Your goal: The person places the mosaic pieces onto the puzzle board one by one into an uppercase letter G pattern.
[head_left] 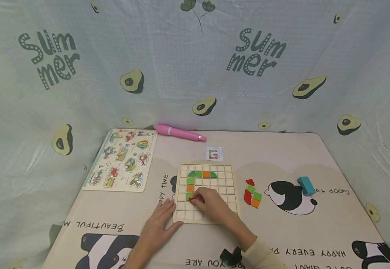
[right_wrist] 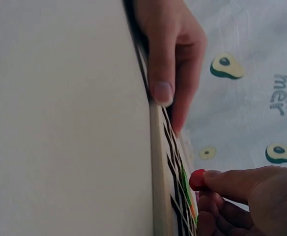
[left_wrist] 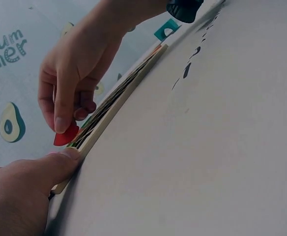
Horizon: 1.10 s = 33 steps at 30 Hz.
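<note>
My right hand (head_left: 211, 205) pinches a small red piece (right_wrist: 197, 180) between thumb and fingertips, low over the wooden grid board (head_left: 222, 190). In the left wrist view this red piece (left_wrist: 66, 136) shows a curved edge. Beside the board's left edge lies my left hand (head_left: 159, 228), its fingers extended and its thumb at the near left corner. Set in the grid are a top row of green and orange pieces with rounded green ends, then a green square (head_left: 190, 181), an orange square (head_left: 190, 188) and a green piece (head_left: 188, 195) running down the left.
Loose red, green and orange pieces (head_left: 255, 203) lie right of the board. Behind it is a small card (head_left: 214, 154) with a coloured G-like pattern. A pink pen (head_left: 181, 133) and a picture board (head_left: 121, 160) occupy the back left; a teal block (head_left: 306, 185) stands farther right.
</note>
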Each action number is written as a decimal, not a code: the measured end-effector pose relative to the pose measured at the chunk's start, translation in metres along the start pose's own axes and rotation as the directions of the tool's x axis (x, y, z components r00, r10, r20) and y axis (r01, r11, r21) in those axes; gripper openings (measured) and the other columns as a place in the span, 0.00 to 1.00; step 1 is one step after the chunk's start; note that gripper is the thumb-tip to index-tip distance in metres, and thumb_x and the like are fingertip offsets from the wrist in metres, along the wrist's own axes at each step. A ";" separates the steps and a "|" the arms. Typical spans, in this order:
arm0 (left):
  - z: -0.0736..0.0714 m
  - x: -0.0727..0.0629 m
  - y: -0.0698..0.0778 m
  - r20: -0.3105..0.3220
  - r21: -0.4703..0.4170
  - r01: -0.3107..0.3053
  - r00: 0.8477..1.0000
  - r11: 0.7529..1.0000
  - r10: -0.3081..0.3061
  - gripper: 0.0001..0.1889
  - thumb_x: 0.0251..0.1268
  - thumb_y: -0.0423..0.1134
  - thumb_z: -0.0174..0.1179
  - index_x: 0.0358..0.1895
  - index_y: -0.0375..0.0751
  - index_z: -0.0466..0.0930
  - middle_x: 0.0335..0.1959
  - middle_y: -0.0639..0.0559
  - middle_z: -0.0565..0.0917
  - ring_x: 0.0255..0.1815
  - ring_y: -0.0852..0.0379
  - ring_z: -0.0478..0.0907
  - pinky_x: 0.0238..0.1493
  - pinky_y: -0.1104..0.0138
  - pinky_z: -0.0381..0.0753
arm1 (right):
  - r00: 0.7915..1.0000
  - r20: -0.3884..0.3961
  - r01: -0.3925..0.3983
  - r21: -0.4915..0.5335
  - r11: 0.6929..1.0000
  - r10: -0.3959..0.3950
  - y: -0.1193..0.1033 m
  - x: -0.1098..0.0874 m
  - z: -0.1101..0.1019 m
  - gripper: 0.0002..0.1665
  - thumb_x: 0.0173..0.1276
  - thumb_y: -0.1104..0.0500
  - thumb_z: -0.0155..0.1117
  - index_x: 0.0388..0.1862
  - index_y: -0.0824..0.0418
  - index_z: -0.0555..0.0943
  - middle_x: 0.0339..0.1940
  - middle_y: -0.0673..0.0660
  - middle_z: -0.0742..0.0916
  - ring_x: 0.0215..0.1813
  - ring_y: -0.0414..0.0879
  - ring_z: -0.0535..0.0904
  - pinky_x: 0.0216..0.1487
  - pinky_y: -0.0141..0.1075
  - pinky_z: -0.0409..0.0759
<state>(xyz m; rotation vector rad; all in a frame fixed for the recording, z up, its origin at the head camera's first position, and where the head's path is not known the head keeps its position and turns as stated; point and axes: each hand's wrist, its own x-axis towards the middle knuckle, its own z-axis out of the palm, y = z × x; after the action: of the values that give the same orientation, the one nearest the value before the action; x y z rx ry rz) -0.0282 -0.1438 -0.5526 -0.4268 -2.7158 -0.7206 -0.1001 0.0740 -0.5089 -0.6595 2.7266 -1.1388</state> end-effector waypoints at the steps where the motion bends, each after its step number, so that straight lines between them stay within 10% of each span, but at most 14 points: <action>1: 0.000 0.000 0.000 -0.002 0.000 -0.003 1.000 1.000 0.003 0.32 0.54 0.53 0.74 0.61 0.41 0.81 0.66 0.50 0.80 0.72 0.52 0.73 0.79 0.59 0.62 | 1.000 0.002 0.005 -0.004 1.000 -0.005 -0.001 0.000 0.002 0.02 0.68 0.57 0.69 0.38 0.54 0.84 0.28 0.43 0.82 0.29 0.33 0.73 0.28 0.21 0.76; 33: 0.000 -0.001 0.000 0.004 -0.013 0.010 1.000 1.000 -0.010 0.32 0.55 0.53 0.73 0.61 0.42 0.81 0.67 0.51 0.80 0.73 0.51 0.72 0.79 0.59 0.61 | 0.999 -0.029 0.039 -0.155 0.987 -0.044 0.000 -0.003 0.016 0.05 0.68 0.55 0.69 0.35 0.54 0.88 0.31 0.45 0.84 0.33 0.32 0.75 0.34 0.23 0.81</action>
<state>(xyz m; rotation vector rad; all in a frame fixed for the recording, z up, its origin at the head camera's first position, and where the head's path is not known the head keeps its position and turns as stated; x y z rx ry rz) -0.0276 -0.1441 -0.5534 -0.4181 -2.7202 -0.7415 -0.0928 0.0645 -0.5205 -0.7262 2.8629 -0.9606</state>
